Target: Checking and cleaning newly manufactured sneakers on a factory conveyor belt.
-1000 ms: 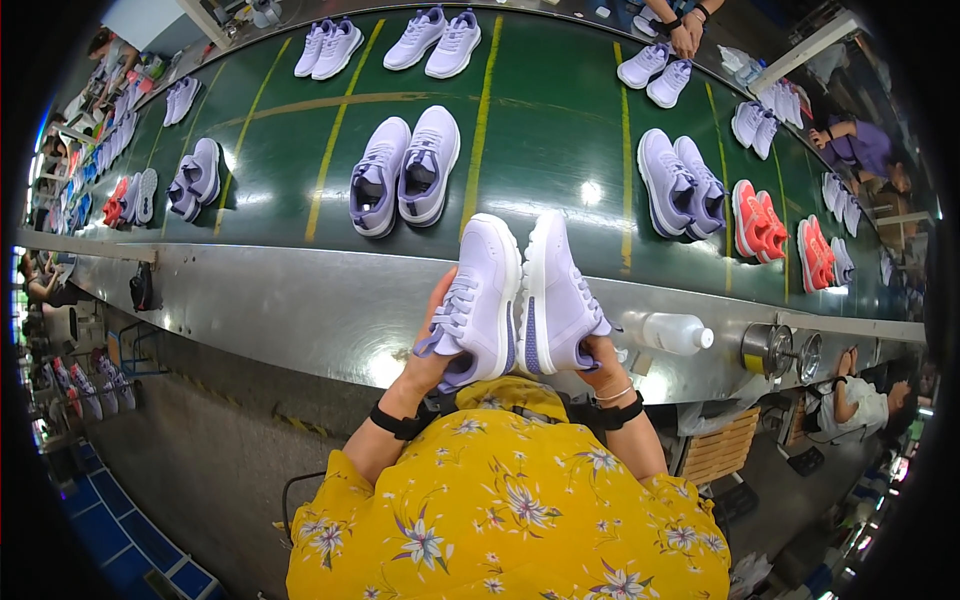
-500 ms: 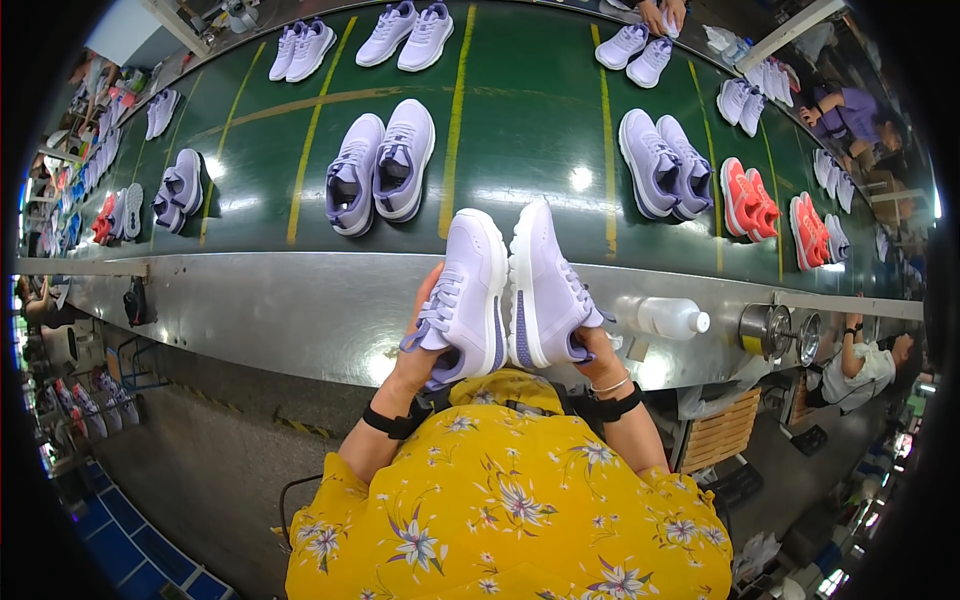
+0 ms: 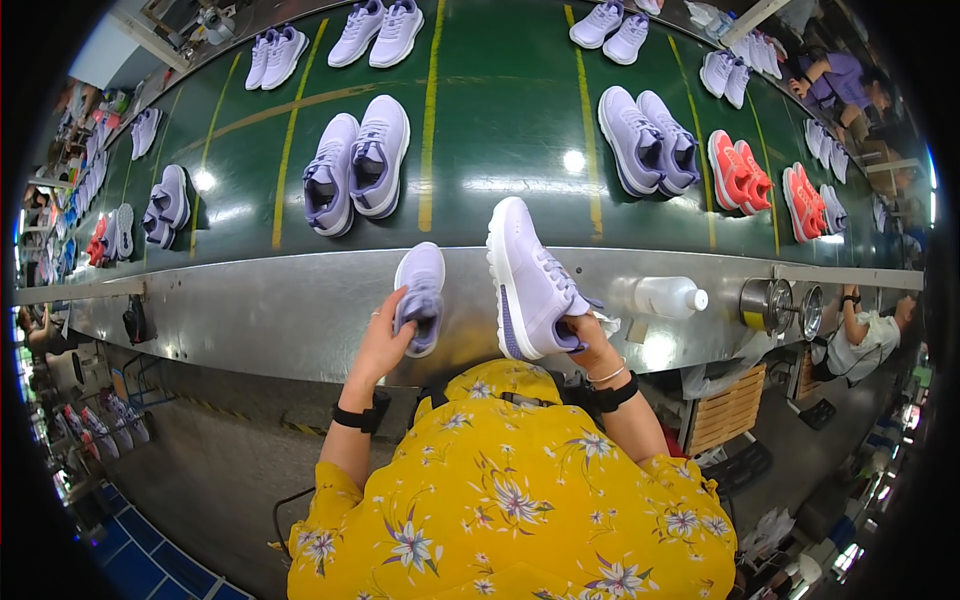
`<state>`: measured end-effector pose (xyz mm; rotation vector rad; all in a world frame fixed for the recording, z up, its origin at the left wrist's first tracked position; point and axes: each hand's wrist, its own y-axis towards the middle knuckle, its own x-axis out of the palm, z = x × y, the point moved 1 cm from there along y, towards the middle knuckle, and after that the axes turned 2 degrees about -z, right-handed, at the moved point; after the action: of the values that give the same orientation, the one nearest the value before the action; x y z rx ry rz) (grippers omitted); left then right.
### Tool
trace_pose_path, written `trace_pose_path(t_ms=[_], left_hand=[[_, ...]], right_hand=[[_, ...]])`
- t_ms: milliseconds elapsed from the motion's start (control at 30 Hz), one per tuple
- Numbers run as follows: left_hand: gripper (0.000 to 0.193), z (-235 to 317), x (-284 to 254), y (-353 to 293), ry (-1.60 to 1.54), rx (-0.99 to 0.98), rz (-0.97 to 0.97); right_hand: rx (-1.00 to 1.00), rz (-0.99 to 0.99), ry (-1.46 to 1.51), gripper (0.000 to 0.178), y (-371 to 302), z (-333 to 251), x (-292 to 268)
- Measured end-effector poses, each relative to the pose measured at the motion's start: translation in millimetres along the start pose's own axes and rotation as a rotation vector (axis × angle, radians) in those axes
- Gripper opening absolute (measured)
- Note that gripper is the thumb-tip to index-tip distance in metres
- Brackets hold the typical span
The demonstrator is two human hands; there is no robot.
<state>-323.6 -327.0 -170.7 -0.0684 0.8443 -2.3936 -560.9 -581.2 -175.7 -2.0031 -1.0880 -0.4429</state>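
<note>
My left hand (image 3: 383,338) grips the collar of a lavender sneaker (image 3: 424,275), which sits toe-away at the metal ledge (image 3: 250,310); its laces are slightly blurred. Whether the sole rests fully on the steel I cannot tell. My right hand (image 3: 590,345) is closed on the heel of a second lavender sneaker (image 3: 532,265), with some fingers hidden in the opening. That shoe is held up over the ledge, tilted so its white sole faces left. A gap separates the two shoes.
Beyond the ledge runs a green conveyor belt (image 3: 500,140) with yellow lines. A lavender pair (image 3: 372,150) stands ahead, another pair (image 3: 630,135) and coral sneakers (image 3: 735,170) to the right. A white bottle (image 3: 665,297) and a round metal container (image 3: 765,303) stand on the ledge's right.
The left sneaker has been lowered away from the right one toward the ledge, and my left hand has shifted on its collar. Shoes on the belt have moved slightly left.
</note>
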Motion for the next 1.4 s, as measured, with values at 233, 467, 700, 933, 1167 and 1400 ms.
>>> trace_pose_path(t_ms=[233, 467, 700, 933, 1167, 1400], left_hand=[[0.061, 97, 16, -31, 0.716, 0.669, 0.300], [0.045, 140, 97, -21, 1.164, 1.337, -0.045], [0.035, 136, 122, 4, 0.862, 1.279, 0.051], [0.038, 110, 151, 53, 0.453, 0.724, 0.241], [0.044, 66, 160, 93, 0.467, 0.475, 0.394], [0.047, 55, 157, 122, 0.580, 0.417, 0.372]], right_hand=[[-0.169, -0.066, -0.253, 0.062, -6, -36, 22], [-0.162, -0.101, -0.534, 0.055, -15, -49, 38], [-0.126, 0.192, -0.233, 0.038, -23, -32, -47], [-0.610, 0.834, -1.512, 0.046, -55, 8, -102], [-0.445, 1.026, -1.494, 0.063, -43, 26, -86], [-0.580, 1.047, -1.549, 0.049, -45, 52, -117]])
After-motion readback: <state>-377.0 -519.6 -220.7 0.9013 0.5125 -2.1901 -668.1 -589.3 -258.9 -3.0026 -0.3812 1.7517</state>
